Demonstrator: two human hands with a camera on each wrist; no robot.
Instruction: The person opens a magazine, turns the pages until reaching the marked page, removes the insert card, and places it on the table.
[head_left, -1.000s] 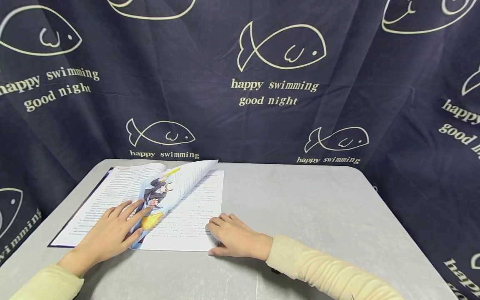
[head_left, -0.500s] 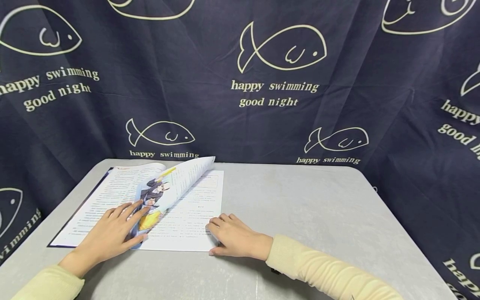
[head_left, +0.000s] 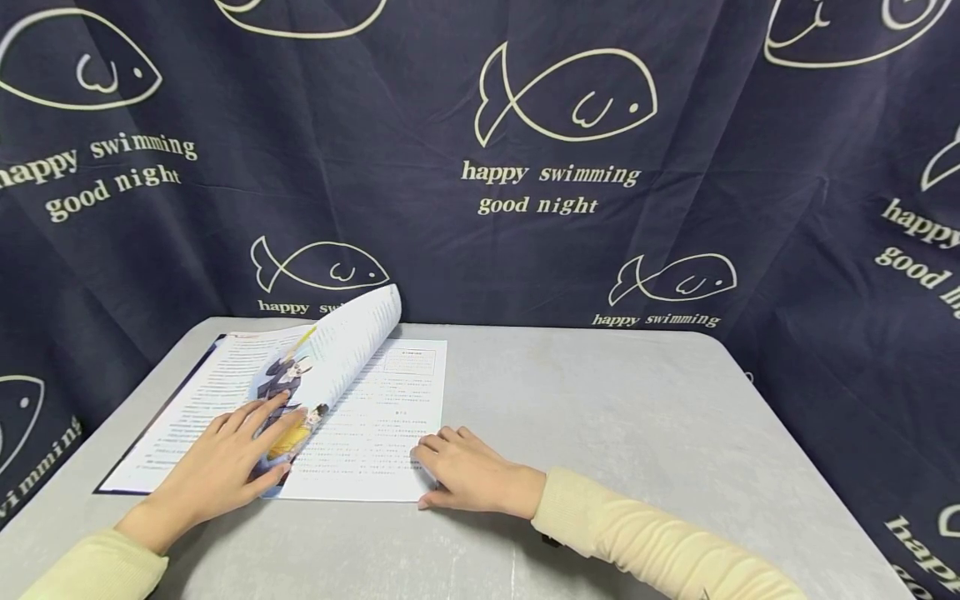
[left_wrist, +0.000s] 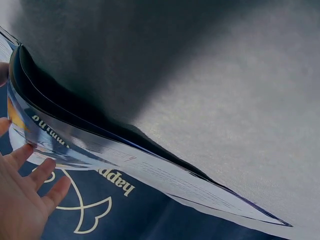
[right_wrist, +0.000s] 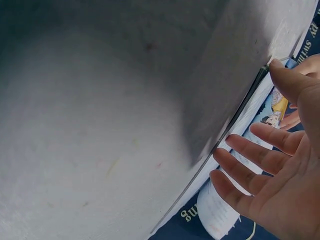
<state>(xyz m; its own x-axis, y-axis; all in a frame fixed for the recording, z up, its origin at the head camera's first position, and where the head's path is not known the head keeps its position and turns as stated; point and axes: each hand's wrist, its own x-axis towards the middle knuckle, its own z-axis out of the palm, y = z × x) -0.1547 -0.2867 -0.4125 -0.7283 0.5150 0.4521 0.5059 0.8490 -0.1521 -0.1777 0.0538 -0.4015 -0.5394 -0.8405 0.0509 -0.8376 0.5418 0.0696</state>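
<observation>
An open book (head_left: 375,471) lies on the left half of the table, printed with small text. One of its pages (head_left: 356,346), carrying a coloured cartoon picture, stands raised and curls over toward the left. My left hand (head_left: 217,467) rests on the book near its spine, fingers spread over the lower part of the picture. In the left wrist view, the left hand (left_wrist: 25,200) has its fingertips against the bent paper. My right hand (head_left: 472,475) rests at the right page's lower outer edge, fingers slightly bent. The right wrist view shows the right hand (right_wrist: 270,170) with its fingers extended along that edge.
The grey table (head_left: 600,417) extends to the right of the book. A dark blue curtain (head_left: 435,108) with white fish outlines and lettering hangs behind and beside the table.
The raised page has lifted higher and curled further left, baring more of the right page beneath. Both hands have stayed nearly in place.
</observation>
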